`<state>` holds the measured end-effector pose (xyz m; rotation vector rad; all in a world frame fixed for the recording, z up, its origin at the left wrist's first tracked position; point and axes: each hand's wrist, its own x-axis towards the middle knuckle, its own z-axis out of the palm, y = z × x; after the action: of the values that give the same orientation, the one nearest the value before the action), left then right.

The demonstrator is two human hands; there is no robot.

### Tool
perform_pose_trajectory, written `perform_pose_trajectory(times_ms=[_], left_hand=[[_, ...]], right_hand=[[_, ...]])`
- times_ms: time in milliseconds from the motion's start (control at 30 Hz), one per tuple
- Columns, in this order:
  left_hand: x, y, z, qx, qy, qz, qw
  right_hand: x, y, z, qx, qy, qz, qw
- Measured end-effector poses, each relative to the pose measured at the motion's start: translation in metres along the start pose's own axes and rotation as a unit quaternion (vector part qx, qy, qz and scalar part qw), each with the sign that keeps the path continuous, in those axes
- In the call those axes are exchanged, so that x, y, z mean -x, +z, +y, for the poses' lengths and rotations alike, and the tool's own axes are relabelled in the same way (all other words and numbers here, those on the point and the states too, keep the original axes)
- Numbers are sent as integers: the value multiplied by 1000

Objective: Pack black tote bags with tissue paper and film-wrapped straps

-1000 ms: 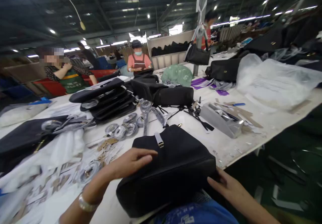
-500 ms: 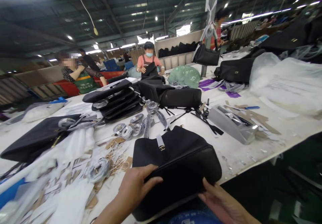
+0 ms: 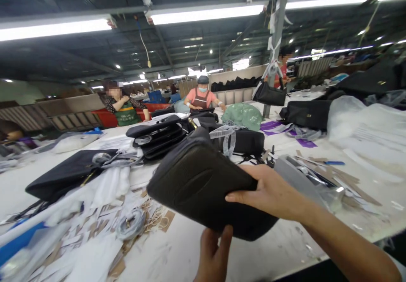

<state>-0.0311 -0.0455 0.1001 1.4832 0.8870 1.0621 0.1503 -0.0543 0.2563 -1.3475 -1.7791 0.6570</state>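
1. The black bag (image 3: 196,176) lay on the desk (image 3: 282,248) 1 s ago. Now it is lifted off, centre of frame, tilted, underside twd camera.
2. Right hand (image 3: 269,191) is clamped on its right edge.
3. Left hand (image 3: 214,252) touches it from below, lower centre; grip cannot be told.

A long white surface (image 3: 177,256) is crowded. At the left lie a flat black bag (image 3: 63,176), white wrapping (image 3: 108,184), a coiled strap (image 3: 131,223) and card tags (image 3: 165,220). A stack of black bags (image 3: 158,136) sits mid-surface, with a green plastic bag (image 3: 242,116) and purple sheets (image 3: 272,125) beyond. To the right are a grey tape dispenser (image 3: 304,178), a blue pen (image 3: 333,162), another black bag (image 3: 304,113) and clear plastic (image 3: 364,121).
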Motion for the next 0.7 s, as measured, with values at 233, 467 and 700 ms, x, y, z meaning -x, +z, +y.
perform_pose_trajectory(times_ms=[233,467,700], left_hand=[[25,-46,34,-59,-34,-435,898],[25,-109,12,-369,110,-94,918],[15,-117,-24,-351,95,-72,929]], right_hand=[[6,77,44,268,-59,-238,932],[46,48,84,166,-11,-227,959],[96,-16,123,131,122,-59,982]])
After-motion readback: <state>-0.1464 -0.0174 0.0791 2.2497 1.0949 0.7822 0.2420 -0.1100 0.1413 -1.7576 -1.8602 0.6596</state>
